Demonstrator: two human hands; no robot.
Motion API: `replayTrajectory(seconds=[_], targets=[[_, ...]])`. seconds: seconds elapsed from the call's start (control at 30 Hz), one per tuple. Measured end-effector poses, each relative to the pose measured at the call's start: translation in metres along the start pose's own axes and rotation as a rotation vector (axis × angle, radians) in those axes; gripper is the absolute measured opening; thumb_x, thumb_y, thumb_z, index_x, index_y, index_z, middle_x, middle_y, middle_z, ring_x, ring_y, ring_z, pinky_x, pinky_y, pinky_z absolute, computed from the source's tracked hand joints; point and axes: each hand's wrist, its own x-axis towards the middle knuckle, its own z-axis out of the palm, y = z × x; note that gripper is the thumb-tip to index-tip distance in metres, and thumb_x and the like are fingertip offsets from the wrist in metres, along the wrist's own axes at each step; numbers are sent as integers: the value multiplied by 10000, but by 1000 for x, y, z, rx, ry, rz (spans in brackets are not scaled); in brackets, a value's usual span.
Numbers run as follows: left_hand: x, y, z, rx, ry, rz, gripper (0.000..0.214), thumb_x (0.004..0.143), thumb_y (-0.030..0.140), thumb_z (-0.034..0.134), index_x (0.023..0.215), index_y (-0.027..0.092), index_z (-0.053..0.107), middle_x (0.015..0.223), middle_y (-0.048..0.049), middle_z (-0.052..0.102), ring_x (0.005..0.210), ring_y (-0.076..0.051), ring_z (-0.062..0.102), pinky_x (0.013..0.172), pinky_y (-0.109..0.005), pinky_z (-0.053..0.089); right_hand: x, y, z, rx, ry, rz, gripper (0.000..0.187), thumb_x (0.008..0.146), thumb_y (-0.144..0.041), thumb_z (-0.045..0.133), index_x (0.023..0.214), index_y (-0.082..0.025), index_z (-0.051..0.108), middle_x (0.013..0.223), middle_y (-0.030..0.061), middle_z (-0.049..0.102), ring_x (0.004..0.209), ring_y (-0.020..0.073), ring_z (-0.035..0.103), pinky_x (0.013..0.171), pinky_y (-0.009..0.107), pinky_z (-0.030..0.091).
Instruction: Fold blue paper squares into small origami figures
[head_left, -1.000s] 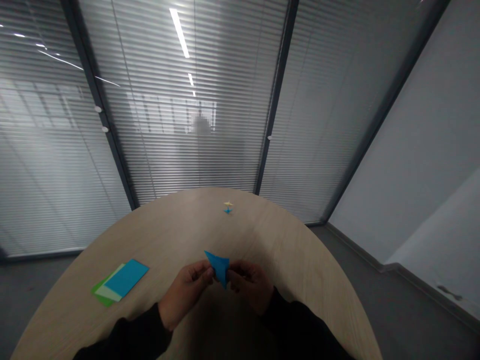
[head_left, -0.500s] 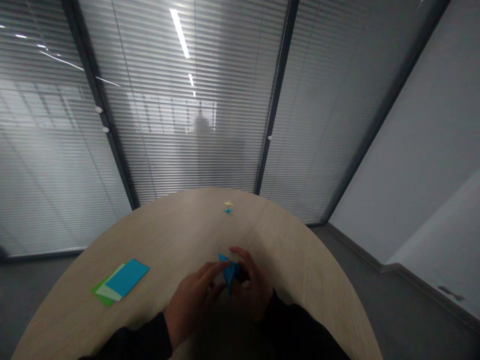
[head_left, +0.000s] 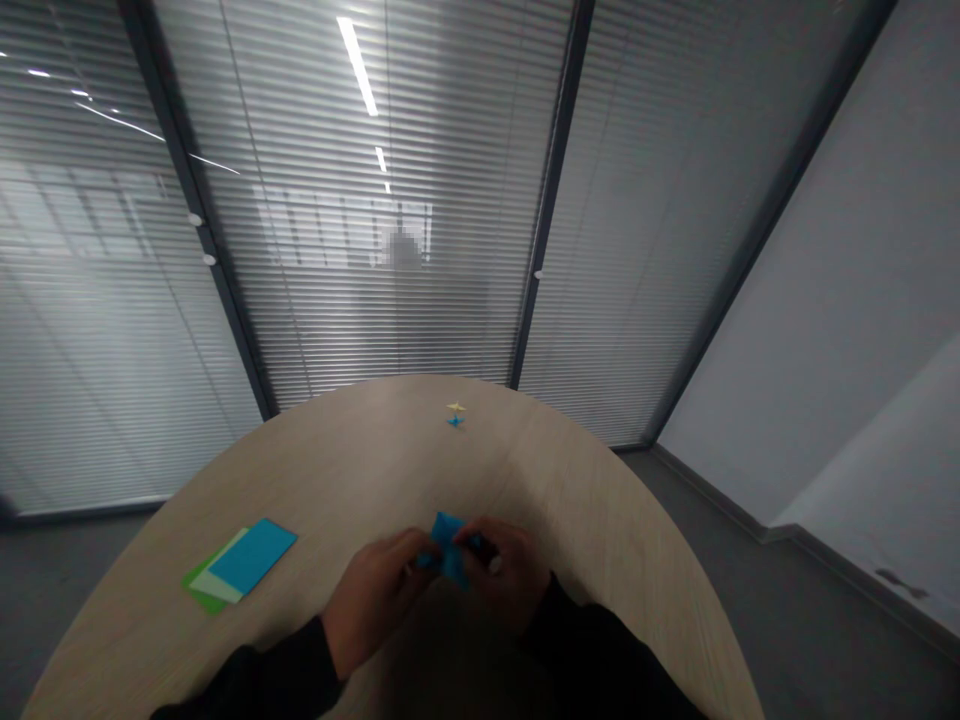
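A folded piece of blue paper (head_left: pixel 448 545) is held between my two hands, just above the near part of the table. My left hand (head_left: pixel 382 583) pinches its left side, with the fingers curled. On the opposite side, my right hand (head_left: pixel 508 570) grips the paper between thumb and fingers. Points of the paper stick out upward and downward between the hands. Its exact fold is partly hidden by my fingers and blurred.
The round wooden table (head_left: pixel 360 450) carries a small stack of blue and green paper sheets (head_left: pixel 253 560) at the left. Near the far edge stand a small yellow folded paper piece (head_left: pixel 456 407) and a blue one (head_left: pixel 455 422). Blinds (head_left: pixel 420 330) cover the glass wall behind.
My left index finger has drawn back from the paper's top to its left side. My right fingers have come down and closed on it, and the paper looks more spread out.
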Motion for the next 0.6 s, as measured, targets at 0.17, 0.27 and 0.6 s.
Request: replayTrajectory(seconds=[0.17,0.27,0.6], targets=[[2,-4,-4,-186,97,-41,106,880,210,561,895,207,666,886,-42,719,747,-170,635,700,-270,470,3,11,-4,177,-24,63,348,700,-72,471,891,-188,738,651,11,647,556,133,589,543,231,443],[3,-4,-3,-298,129,-100,95,863,239,591,899,201,670,910,-54,729,756,-181,635,716,-294,480,5,14,-4,213,-11,21,348,708,-83,506,935,-203,742,737,19,653,592,126,595,538,219,458],[3,-3,1,-639,186,-187,150,810,259,678,719,191,580,940,-72,717,868,-214,653,791,-325,487,5,12,-5,317,-8,-22,118,735,-279,720,713,-174,670,944,83,685,676,144,648,545,231,494]])
